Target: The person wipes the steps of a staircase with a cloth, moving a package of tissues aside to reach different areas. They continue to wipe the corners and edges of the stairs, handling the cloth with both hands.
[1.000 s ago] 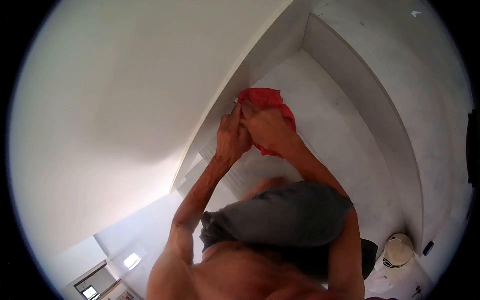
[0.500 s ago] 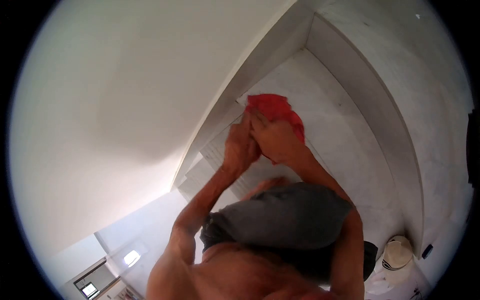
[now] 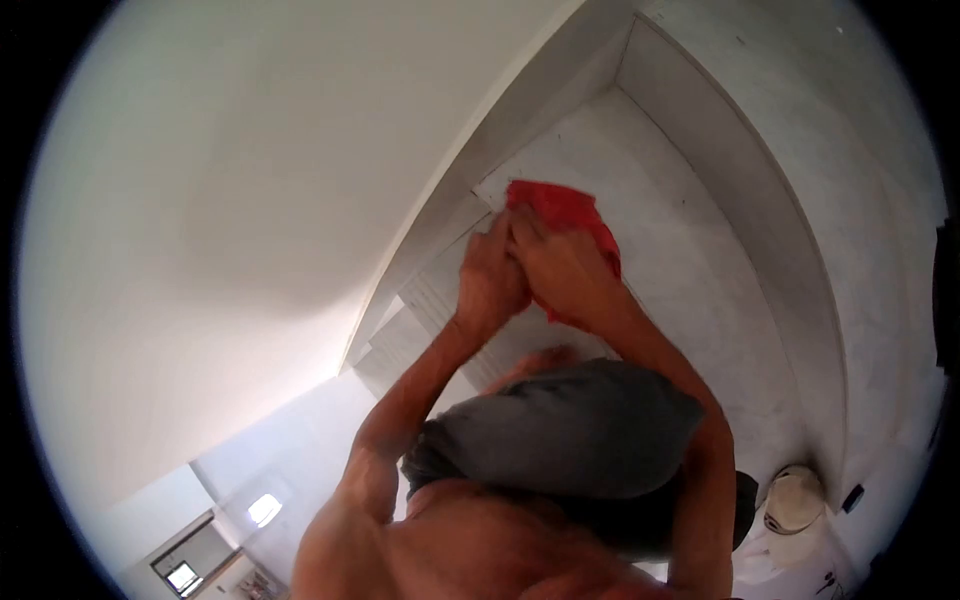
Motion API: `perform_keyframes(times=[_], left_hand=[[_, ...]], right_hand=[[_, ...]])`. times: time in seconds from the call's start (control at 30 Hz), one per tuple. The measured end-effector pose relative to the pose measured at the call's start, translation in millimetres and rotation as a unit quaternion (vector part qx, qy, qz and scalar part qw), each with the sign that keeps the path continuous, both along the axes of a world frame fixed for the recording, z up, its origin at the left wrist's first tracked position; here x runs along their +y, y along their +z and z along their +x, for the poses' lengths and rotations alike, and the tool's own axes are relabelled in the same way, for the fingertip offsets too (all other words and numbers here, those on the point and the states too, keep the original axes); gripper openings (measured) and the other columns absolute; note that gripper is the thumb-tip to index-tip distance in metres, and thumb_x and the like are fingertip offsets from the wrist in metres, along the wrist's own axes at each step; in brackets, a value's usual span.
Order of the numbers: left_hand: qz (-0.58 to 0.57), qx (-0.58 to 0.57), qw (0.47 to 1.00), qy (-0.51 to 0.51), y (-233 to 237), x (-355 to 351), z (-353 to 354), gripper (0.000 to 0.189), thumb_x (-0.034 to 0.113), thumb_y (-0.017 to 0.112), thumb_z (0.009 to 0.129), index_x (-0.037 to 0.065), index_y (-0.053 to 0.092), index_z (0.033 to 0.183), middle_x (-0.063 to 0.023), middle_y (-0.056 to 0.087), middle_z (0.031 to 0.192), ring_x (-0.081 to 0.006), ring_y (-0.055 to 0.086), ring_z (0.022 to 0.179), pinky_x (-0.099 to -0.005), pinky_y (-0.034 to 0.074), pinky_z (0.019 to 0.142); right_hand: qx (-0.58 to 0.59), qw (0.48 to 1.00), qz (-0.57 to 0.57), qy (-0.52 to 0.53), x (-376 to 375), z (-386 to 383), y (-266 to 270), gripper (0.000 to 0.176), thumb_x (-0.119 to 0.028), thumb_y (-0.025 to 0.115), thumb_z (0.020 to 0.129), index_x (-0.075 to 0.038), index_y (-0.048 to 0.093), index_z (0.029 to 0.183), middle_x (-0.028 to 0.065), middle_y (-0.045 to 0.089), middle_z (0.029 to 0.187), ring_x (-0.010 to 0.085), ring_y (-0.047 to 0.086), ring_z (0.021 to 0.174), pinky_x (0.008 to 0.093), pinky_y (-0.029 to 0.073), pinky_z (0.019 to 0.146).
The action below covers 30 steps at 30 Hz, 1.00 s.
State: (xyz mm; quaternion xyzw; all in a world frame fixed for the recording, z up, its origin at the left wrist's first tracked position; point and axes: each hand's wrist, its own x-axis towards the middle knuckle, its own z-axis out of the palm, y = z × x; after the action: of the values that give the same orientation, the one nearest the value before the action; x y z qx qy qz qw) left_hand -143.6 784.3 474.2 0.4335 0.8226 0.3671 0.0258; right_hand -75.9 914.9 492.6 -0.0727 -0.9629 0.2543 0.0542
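Observation:
A bright red cloth (image 3: 565,205) hangs between my two hands, over a pale floor-like surface. My left hand (image 3: 492,275) is closed at the cloth's left edge, its fingertips pressed against the red fabric. Beside it, touching, my right hand (image 3: 560,268) has its fingers bent onto the cloth and covers the middle of it. Part of the fabric shows past the right hand's knuckles and another bit below the palm. My fingertips overlap, so the exact grip is partly hidden.
A large pale wall panel (image 3: 250,200) slopes along the left. A low ledge (image 3: 745,180) curves down the right. My grey-clad knee (image 3: 570,430) is below my hands. A light hat (image 3: 795,500) lies at the lower right, near a small dark object (image 3: 853,498).
Both hands and the red cloth have shifted slightly to the right in the view. The hold on the cloth looks the same.

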Motion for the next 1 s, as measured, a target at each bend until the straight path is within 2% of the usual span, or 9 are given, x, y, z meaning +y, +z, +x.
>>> perform_keyframes(times=[0.13,0.23,0.4,0.53,0.63,0.73,0.83,0.93,1.0], left_hand=[[-0.025,-0.036,0.999,-0.006,13,2,-38,0.047,-0.002,0.061,0.089,0.002,0.056,0.136,-0.0231,0.068,0.104,-0.0443,0.059,0.087,-0.0507,0.052,0.079],[-0.084,-0.046,0.995,-0.035,8,-4,-18,0.046,-0.001,0.063,0.088,0.000,0.056,0.134,-0.0223,0.069,0.105,-0.0436,0.060,0.086,-0.0499,0.051,0.078],[-0.059,0.018,0.998,-0.019,10,7,-20,0.039,0.001,0.063,0.089,0.001,0.058,0.128,-0.0224,0.069,0.104,-0.0433,0.060,0.087,-0.0506,0.051,0.079],[-0.081,-0.016,0.996,-0.037,18,7,-29,0.048,0.004,0.061,0.089,-0.002,0.056,0.135,-0.0214,0.067,0.121,-0.0418,0.059,0.090,-0.0491,0.052,0.082],[-0.077,-0.028,0.996,-0.046,13,-2,-13,0.052,0.008,0.062,0.090,-0.002,0.055,0.140,-0.0194,0.064,0.133,-0.0417,0.058,0.094,-0.0490,0.053,0.085],[-0.067,-0.022,0.996,-0.050,6,-6,-14,0.053,0.014,0.064,0.091,0.001,0.056,0.142,-0.0169,0.063,0.140,-0.0417,0.057,0.100,-0.0488,0.053,0.090],[-0.077,-0.010,0.996,-0.051,14,-6,-16,0.055,0.020,0.068,0.091,0.002,0.057,0.142,-0.0164,0.061,0.143,-0.0411,0.056,0.108,-0.0483,0.052,0.095],[-0.085,0.006,0.995,-0.043,15,-3,-11,0.060,0.024,0.071,0.093,0.004,0.053,0.146,-0.0172,0.060,0.142,-0.0411,0.055,0.115,-0.0484,0.050,0.102],[-0.088,0.019,0.996,-0.024,11,1,-7,0.063,0.027,0.072,0.093,0.005,0.051,0.149,-0.0188,0.056,0.143,-0.0416,0.054,0.119,-0.0490,0.049,0.105]], right_hand=[[0.033,0.999,-0.027,-0.005,3,-26,-3,0.039,-0.013,0.062,0.095,0.004,0.058,0.131,0.0213,0.065,0.132,0.0357,0.074,0.080,0.0433,0.060,0.064],[0.051,0.997,0.046,-0.026,-8,10,-6,0.028,-0.013,0.061,0.096,0.002,0.060,0.120,0.0215,0.067,0.121,0.0369,0.073,0.081,0.0435,0.059,0.064],[0.047,0.998,-0.022,-0.027,7,-9,-23,0.034,-0.016,0.061,0.099,-0.001,0.057,0.129,0.0211,0.065,0.129,0.0372,0.073,0.083,0.0451,0.058,0.064],[-0.030,0.993,-0.103,-0.052,12,-8,-4,0.041,-0.020,0.062,0.100,-0.003,0.055,0.137,0.0194,0.066,0.131,0.0365,0.073,0.084,0.0451,0.058,0.066],[0.030,0.995,-0.075,-0.063,-1,17,-5,0.041,-0.027,0.058,0.104,0.002,0.055,0.133,0.0258,0.068,0.125,0.0416,0.073,0.090,0.0483,0.059,0.073],[0.003,0.985,-0.164,-0.048,15,16,14,0.042,-0.030,0.059,0.104,0.000,0.056,0.134,0.0258,0.070,0.119,0.0412,0.073,0.091,0.0494,0.058,0.077],[0.114,0.971,-0.206,-0.031,25,23,7,0.039,-0.031,0.060,0.104,0.000,0.061,0.127,0.0258,0.071,0.113,0.0408,0.072,0.086,0.0489,0.057,0.078],[0.061,0.988,-0.064,-0.127,41,24,19,0.032,-0.029,0.061,0.102,0.002,0.067,0.112,0.0262,0.071,0.105,0.0405,0.070,0.078,0.0474,0.057,0.074],[0.033,0.977,-0.049,-0.203,42,9,19,0.027,-0.022,0.068,0.096,0.001,0.069,0.110,0.0255,0.071,0.099,0.0412,0.070,0.082,0.0484,0.056,0.072]])
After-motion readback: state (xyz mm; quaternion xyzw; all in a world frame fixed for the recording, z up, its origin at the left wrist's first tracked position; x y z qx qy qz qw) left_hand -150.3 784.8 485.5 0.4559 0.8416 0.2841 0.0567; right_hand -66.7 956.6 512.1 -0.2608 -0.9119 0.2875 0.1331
